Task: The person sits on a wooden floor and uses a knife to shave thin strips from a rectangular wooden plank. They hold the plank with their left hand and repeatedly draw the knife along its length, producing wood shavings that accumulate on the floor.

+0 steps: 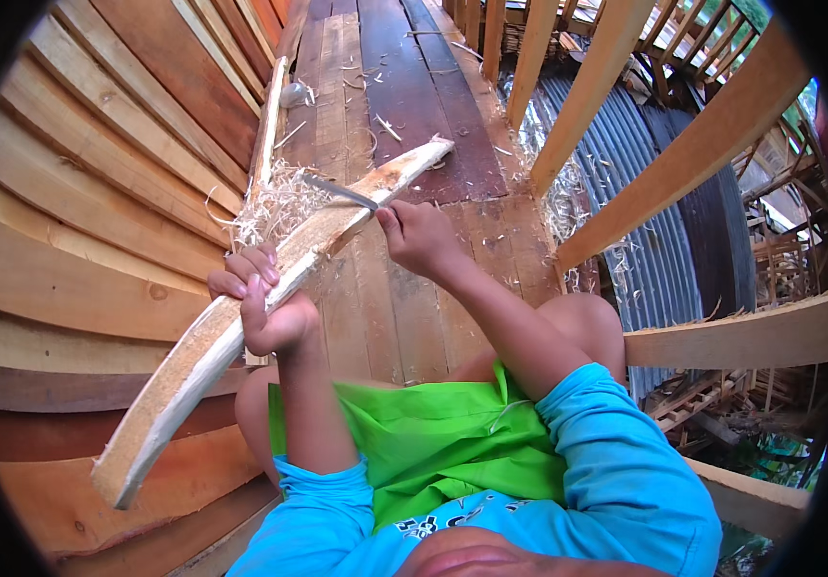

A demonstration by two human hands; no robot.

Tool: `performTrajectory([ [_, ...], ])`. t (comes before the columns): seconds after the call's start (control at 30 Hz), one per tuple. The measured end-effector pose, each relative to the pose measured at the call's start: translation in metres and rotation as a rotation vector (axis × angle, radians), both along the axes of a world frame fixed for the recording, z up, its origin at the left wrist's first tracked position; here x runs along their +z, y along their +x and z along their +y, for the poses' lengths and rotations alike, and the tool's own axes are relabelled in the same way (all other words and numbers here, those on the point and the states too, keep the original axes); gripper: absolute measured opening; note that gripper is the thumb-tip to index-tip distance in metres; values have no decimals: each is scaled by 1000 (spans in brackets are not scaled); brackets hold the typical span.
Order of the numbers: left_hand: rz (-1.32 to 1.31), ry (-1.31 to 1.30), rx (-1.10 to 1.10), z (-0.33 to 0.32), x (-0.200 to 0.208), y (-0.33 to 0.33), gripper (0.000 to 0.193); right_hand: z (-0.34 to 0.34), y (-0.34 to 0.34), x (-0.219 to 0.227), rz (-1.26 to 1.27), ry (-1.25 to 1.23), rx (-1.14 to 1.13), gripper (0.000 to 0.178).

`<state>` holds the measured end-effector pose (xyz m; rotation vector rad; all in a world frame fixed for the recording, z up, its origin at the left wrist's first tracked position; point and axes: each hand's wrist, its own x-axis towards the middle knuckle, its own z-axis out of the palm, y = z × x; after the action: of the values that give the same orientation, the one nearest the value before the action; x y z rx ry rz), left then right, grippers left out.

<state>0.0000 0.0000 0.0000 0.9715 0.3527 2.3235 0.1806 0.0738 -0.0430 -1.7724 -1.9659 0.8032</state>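
Note:
A long pale piece of wood (178, 375) slants across the view from lower left to upper middle. It looks curved, and its surface is rough along one edge. My left hand (268, 300) is closed around its middle, thumb on the near side. My right hand (421, 238) grips a knife (342, 190), its handle hidden inside the fist. The blade points left and lies across the wood, beyond my left hand. Whether the edge is biting into the wood cannot be made out.
Curly wood shavings (279, 204) heap beside the plank wall (97, 212) on the left, with more scattered over the board floor (366, 308). Wooden railing posts (592, 87) line the right side, above corrugated metal sheets (659, 260). A small grey object (293, 94) lies near the wall.

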Motion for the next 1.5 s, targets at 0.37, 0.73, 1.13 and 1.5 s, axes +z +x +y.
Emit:
performTrajectory([
  [0.37,687,-115,-164,-8,26,-7,34,18,52,7,1025,-1021,-176,72],
  [0.73,994,-8,-223,-10,45,20,55,26,49,15,1426,-628,-307,48],
  [1.13,926,-380,-161,-6,18,14,50,44,81,14,1442,-529,-366,42],
  [1.5,320,24,-594,-17,30,46,66,54,85,-3,1549,-584,-532,40],
])
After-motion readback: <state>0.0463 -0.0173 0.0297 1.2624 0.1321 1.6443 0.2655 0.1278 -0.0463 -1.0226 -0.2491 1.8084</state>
